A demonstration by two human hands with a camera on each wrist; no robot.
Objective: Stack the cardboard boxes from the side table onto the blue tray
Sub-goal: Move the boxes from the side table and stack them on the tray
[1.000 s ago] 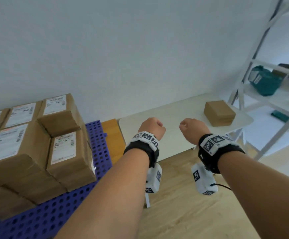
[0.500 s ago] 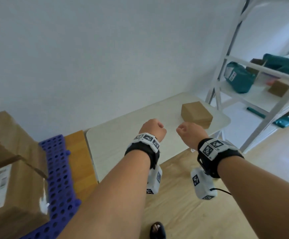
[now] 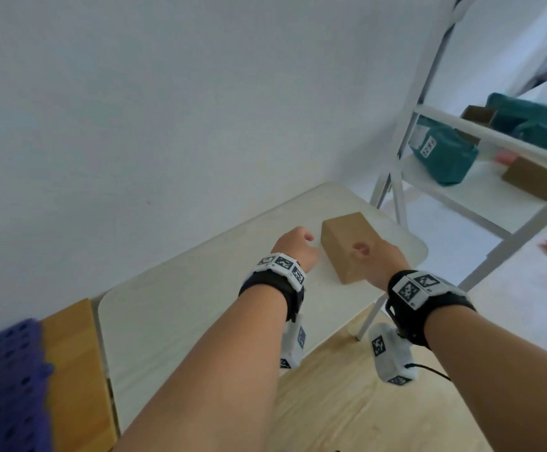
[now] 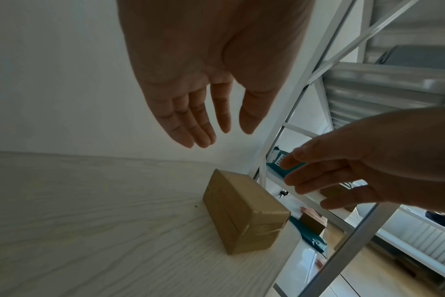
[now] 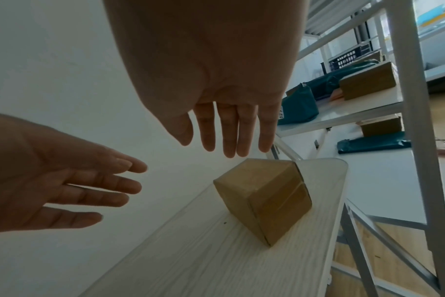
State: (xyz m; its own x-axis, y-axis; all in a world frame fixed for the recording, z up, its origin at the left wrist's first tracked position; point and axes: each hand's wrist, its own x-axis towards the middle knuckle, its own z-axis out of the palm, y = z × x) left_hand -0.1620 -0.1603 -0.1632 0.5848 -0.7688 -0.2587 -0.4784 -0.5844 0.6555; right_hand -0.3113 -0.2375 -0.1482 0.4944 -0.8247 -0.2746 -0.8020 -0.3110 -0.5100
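Note:
One small brown cardboard box [image 3: 347, 246] sits near the right end of the white side table [image 3: 184, 308]; the wrist views show it too [image 4: 244, 213] [image 5: 264, 197]. My left hand [image 3: 293, 246] hovers just left of the box, fingers straight and spread [image 4: 201, 120], holding nothing. My right hand [image 3: 376, 256] hovers at the box's near right side, fingers straight [image 5: 229, 128], also not touching it. A corner of the blue perforated tray [image 3: 8, 383] shows at the lower left.
A white metal shelf rack [image 3: 480, 132] stands right of the table, carrying teal parcels [image 3: 441, 154] and brown boxes [image 3: 533, 181]. A yellow wooden board [image 3: 70, 370] lies between tray and table. The white wall runs behind the table. The floor is light wood.
The view has swung right, so the stacked boxes on the tray have left the frame. Both hands moved forward over the table to either side of the box and their fingers straightened.

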